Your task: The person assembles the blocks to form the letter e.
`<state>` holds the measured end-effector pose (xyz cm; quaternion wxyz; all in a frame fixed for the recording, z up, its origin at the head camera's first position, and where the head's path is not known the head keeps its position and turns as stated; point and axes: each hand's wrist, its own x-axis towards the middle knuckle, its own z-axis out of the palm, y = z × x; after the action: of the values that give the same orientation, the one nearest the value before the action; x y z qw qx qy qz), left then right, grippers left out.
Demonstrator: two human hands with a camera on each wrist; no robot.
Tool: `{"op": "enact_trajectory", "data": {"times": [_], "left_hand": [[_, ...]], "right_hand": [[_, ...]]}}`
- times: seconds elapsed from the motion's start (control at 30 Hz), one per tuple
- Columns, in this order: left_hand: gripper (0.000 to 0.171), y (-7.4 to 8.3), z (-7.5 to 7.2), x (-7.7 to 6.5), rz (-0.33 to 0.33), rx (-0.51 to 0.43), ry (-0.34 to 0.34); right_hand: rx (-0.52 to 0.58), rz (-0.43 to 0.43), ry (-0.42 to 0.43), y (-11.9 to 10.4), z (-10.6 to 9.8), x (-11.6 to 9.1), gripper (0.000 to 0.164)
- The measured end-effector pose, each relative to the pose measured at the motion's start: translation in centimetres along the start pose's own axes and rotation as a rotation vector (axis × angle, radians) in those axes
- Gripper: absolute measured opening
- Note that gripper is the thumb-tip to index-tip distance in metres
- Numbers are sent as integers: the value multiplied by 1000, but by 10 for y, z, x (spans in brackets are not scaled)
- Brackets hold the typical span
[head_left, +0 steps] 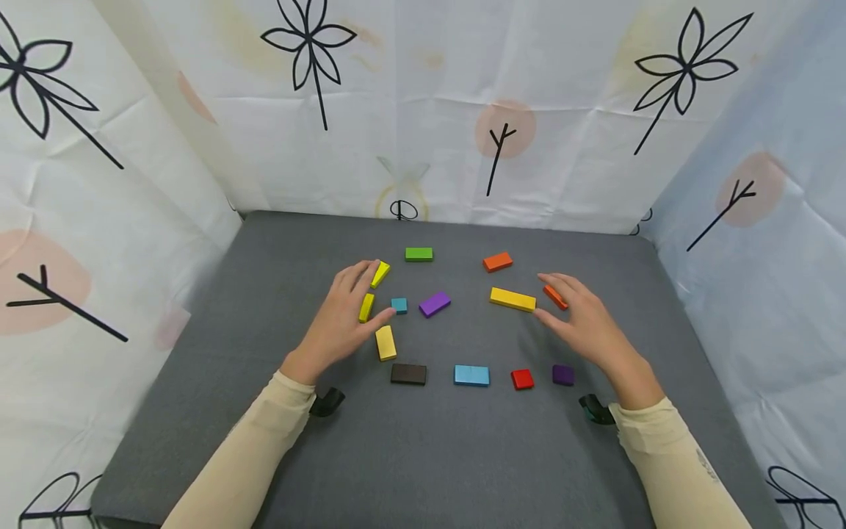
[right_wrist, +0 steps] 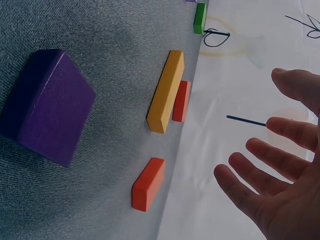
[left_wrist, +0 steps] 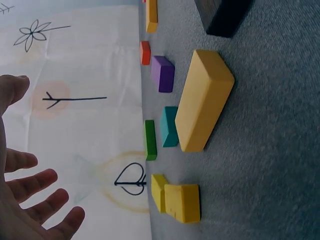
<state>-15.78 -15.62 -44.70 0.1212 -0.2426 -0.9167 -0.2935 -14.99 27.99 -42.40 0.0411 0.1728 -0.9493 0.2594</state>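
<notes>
My left hand (head_left: 344, 316) hovers over the left end of the block group, fingers spread and holding nothing. Close by it lie two bright yellow blocks (head_left: 366, 308), a pale yellow block (left_wrist: 205, 100) and a small teal block (head_left: 399, 306). On the other side my right hand (head_left: 584, 323) is raised, its fingers apart and its palm bare. Nearest to it are a long yellow-orange block (head_left: 512, 299) and an orange block (right_wrist: 148, 184), which the hand partly covers in the head view. A dark purple block (right_wrist: 55, 105) lies below that hand.
Between the hands lie a purple block (head_left: 435, 304), a green block (head_left: 419, 254) and another orange block (head_left: 498, 261). A front row holds a dark brown block (head_left: 408, 374), a light blue block (head_left: 471, 375) and a red block (head_left: 522, 379). Patterned white curtains (head_left: 423, 169) border the grey table (head_left: 449, 463).
</notes>
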Motion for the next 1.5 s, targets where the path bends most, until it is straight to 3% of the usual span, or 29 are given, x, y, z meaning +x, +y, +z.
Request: {"op": "enact_trajectory", "data": {"times": [0.5,0.9,1.5], "left_hand": [[83,-2,31,8,-56,-108,-114],[80,4,44,24,-33,-80,-158],[73,6,60,37,-40,-53,-235]], "right_hand": [[10,10,-38,5,8,7,62],[18,9,-60,9,16,11,62],[4,48,-107,14,22,20,62]]}}
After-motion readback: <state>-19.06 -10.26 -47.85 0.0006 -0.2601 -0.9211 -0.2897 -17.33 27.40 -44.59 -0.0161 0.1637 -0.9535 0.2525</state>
